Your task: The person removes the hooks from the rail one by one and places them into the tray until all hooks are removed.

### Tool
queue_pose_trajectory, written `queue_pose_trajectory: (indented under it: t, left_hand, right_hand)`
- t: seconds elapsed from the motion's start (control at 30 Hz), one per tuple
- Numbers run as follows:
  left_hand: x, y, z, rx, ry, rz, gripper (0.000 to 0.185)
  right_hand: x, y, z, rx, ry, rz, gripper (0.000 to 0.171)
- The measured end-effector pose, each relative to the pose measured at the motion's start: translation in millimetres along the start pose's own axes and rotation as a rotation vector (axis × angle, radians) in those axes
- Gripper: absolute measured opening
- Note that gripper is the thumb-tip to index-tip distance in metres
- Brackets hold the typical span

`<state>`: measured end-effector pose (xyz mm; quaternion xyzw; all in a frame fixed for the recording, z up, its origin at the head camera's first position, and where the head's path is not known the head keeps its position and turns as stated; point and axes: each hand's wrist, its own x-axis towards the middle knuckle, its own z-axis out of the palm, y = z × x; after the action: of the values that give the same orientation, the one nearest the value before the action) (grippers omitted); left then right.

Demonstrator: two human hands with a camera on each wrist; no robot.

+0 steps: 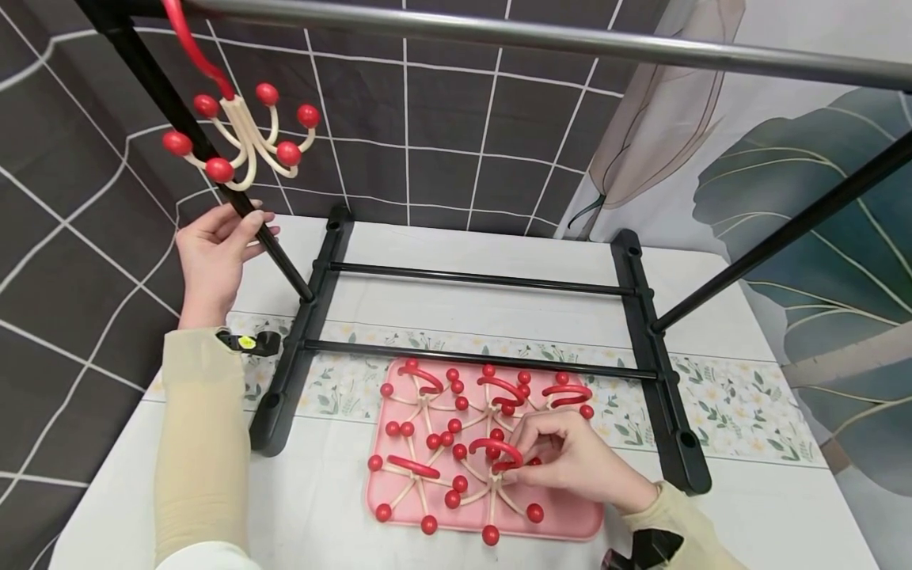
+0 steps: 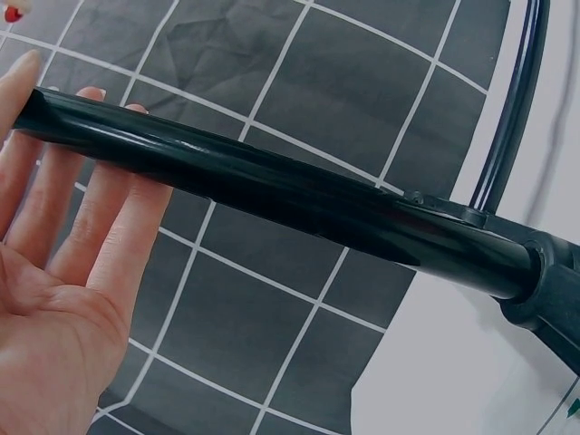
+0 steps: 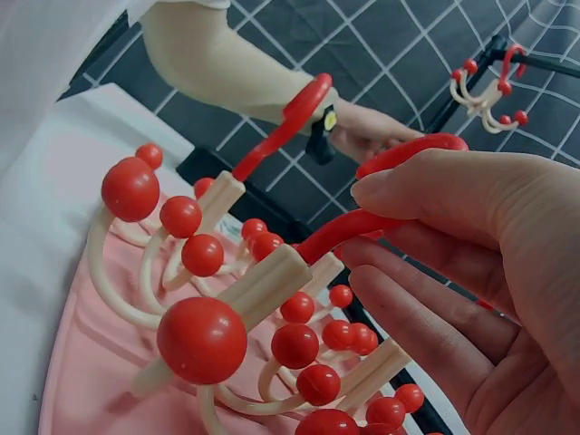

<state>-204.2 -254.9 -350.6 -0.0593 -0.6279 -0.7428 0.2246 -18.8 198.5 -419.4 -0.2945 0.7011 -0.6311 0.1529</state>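
My left hand (image 1: 217,249) holds the slanting black post (image 2: 272,199) of a rack, thumb on one side and fingers behind it. Above that hand, a cream rotating-style hook hanger (image 1: 245,138) with red ball tips hangs by its red hook from the top bar. My right hand (image 1: 566,459) is over the pink tray (image 1: 570,518), pinching the red hook of a similar hanger (image 3: 267,285) between thumb and fingers. That hanger's prongs spread over the tray's front, its balls close to the surface. Several more such hangers (image 1: 413,471) stand on the tray around it.
A silver top bar (image 1: 499,30) spans the rack overhead. The black base (image 1: 470,360) stands on a white table with a floral strip (image 1: 741,400). Another black post (image 1: 777,237) rises at right. A dark grid-patterned cloth (image 1: 456,142) hangs behind, beside a leaf-print curtain (image 1: 826,198).
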Motion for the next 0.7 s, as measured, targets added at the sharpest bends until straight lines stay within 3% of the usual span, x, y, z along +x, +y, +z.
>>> queue_pose_trajectory:
  t: [0.23,0.37,0.7]
  left_hand:
    - [0.7,-0.5,0.3,-0.012,-0.005,-0.002,0.030]
    - [1.4,-1.1,-0.6,-0.009,-0.013,0.000,0.033]
    - [1.7,-0.3,0.1,-0.009,-0.010,-0.004,0.032]
  right_hand:
    - [0.6,-1.7,0.1,0.002,0.030,0.006,0.022]
    - [0.9,-3.3,-0.9,0.008,0.031,-0.035,0.023]
    - [1.3,-3.7,-2.2,-0.024,0.027,-0.008,0.022]
